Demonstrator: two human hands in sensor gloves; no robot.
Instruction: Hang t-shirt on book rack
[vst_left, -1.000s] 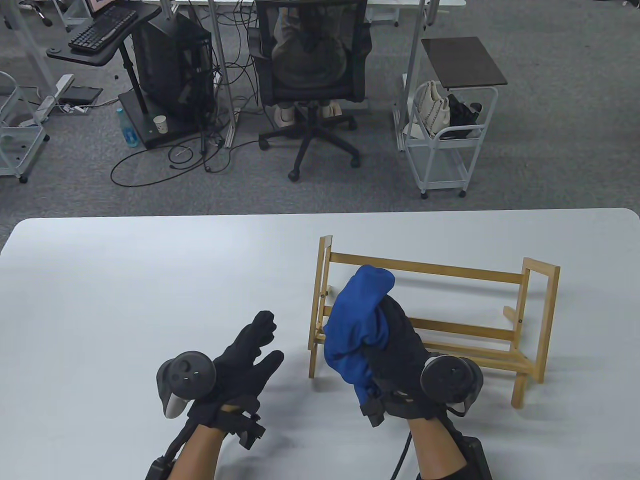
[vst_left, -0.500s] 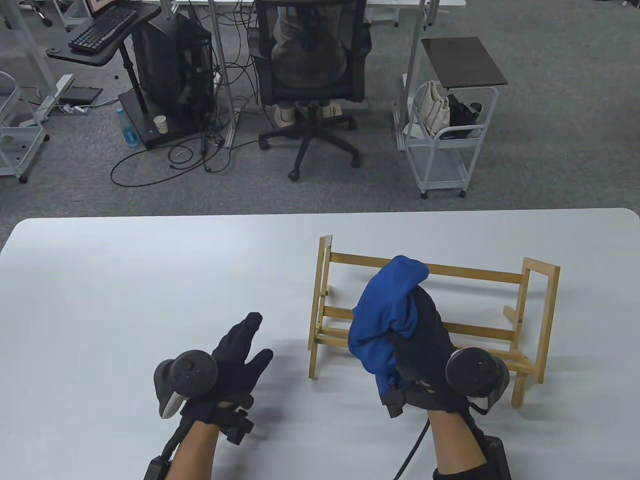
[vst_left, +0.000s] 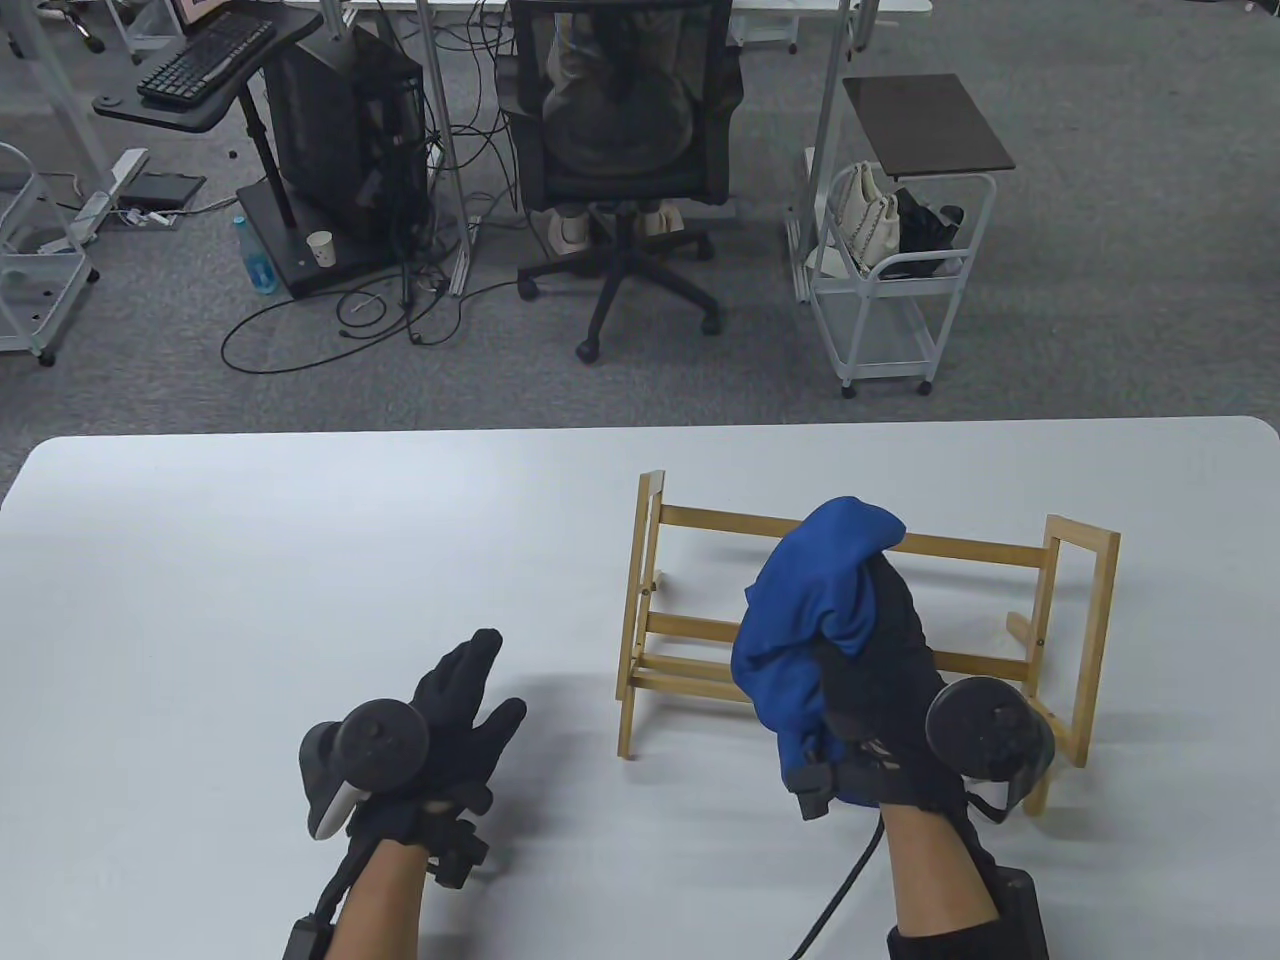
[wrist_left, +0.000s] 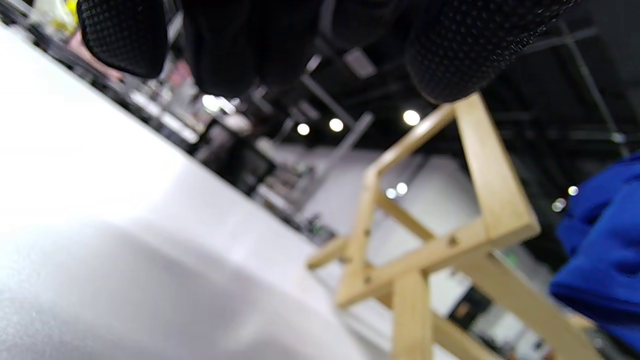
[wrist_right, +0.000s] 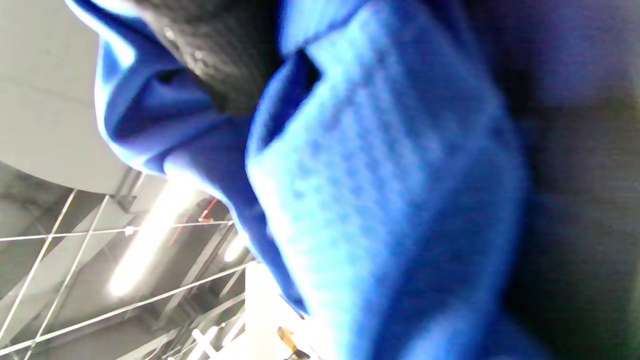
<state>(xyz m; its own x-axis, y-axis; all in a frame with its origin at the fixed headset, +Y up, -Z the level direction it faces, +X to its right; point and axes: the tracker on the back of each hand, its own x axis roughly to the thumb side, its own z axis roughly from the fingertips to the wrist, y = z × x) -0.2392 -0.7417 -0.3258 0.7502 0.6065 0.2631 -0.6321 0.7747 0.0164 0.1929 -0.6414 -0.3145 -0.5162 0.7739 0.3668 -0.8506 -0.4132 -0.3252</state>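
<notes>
1. The right hand (vst_left: 880, 690) grips a bunched blue t-shirt (vst_left: 810, 610), held up over the wooden book rack (vst_left: 1000, 552) on the tabletop's (vst_left: 250, 560) right half.
2. The left hand (vst_left: 445, 720) hovers near the tabletop's front edge, left of the rack, fingers spread and holding nothing.

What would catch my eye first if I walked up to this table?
Probably the bright blue t-shirt, bunched up in the gloved right hand and held over the middle of the wooden book rack on the white table. The left hand hovers open and empty to the rack's left.
</notes>
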